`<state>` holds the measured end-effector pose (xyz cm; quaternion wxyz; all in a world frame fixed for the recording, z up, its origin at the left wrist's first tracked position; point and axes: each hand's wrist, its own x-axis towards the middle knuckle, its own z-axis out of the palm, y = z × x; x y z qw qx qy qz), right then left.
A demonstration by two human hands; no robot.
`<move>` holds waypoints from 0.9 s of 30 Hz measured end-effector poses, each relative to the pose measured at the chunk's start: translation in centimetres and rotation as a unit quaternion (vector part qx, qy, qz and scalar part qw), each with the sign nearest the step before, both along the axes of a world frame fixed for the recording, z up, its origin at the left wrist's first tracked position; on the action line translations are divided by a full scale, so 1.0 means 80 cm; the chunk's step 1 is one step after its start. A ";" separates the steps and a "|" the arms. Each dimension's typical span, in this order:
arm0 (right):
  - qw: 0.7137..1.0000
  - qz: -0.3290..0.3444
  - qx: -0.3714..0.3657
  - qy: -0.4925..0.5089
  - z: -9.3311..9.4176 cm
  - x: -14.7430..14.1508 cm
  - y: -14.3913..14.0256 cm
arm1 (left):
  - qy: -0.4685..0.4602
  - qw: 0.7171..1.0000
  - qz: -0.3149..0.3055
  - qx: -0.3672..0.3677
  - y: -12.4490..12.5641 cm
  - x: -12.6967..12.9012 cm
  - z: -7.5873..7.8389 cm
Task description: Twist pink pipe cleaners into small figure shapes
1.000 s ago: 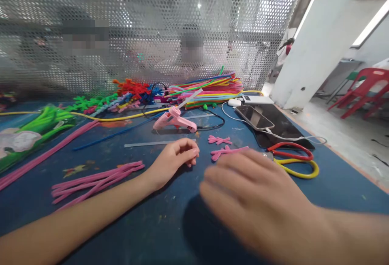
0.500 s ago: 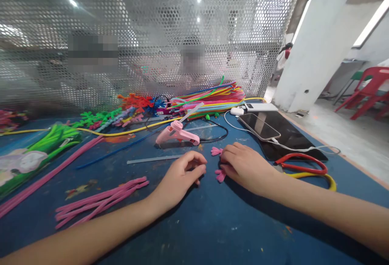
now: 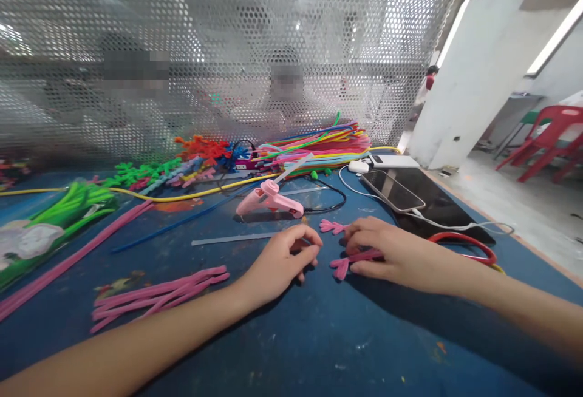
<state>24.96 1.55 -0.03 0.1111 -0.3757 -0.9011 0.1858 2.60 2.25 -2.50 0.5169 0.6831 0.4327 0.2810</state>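
Right hand (image 3: 392,251) seemingly pinches pink pipe-cleaner piece (image 3: 342,263) (left hand (image 3: 282,260) curled beside).

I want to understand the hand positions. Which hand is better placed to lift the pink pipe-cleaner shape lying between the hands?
Probably the right hand: its fingers already rest on the pink pipe-cleaner shape. The left hand lies curled beside it, apart.

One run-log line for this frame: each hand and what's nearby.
left hand: loosely curled on table, holds nothing seen | right hand: grips pink branched piece | nearby: second pink piece, glue gun, scissors
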 end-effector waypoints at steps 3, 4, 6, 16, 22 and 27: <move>1.000 0.006 0.025 -0.007 -0.006 -0.004 0.001 | 0.002 1.000 -0.005 0.008 -0.001 0.000 -0.002; 0.999 0.003 0.037 -0.002 -0.008 -0.007 0.001 | 0.002 1.000 -0.008 0.008 -0.001 0.000 -0.002; 0.998 -0.001 0.054 0.021 -0.010 -0.012 0.000 | -0.003 1.000 -0.011 0.004 -0.002 0.000 -0.002; 0.982 -0.025 0.122 0.139 -0.017 -0.032 0.005 | -0.126 0.991 -0.018 -0.037 -0.005 -0.003 0.002; 0.970 -0.047 0.148 0.185 -0.026 -0.058 0.019 | -0.203 0.978 0.038 -0.025 -0.004 -0.001 0.003; 0.971 -0.061 0.118 0.196 -0.037 -0.062 0.021 | -0.207 0.974 0.085 -0.031 0.000 -0.002 0.002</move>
